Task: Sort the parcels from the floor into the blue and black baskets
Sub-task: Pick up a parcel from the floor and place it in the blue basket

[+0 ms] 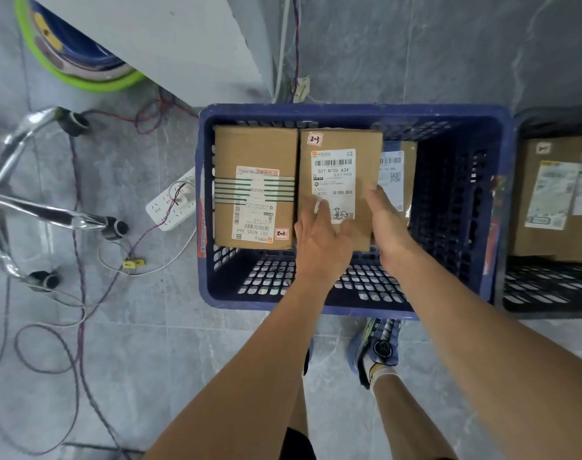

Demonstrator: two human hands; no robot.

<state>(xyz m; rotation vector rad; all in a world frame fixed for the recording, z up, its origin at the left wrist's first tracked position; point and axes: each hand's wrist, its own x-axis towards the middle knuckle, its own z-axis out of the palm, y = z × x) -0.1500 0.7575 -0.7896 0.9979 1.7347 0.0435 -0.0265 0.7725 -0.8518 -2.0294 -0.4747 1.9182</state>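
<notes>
A blue basket (349, 112) stands on the floor in front of me. In it lies a cardboard parcel (254, 151) with green stripes, tagged 1-2. Beside it is a parcel tagged 2-3 (341, 141). My left hand (322, 237) holds this parcel at its near left edge, thumb on the label. My right hand (387, 220) grips its right side. A third parcel (400, 174) lies partly hidden under it. The black basket (548, 293) at the right holds another labelled parcel (548, 200).
A white power strip (171, 202) and loose cables lie on the grey tiles left of the blue basket. A chrome chair base (24, 207) with castors stands at far left. My shoe (379, 350) is just behind the basket. A green-rimmed tub (84, 78) sits under a white panel.
</notes>
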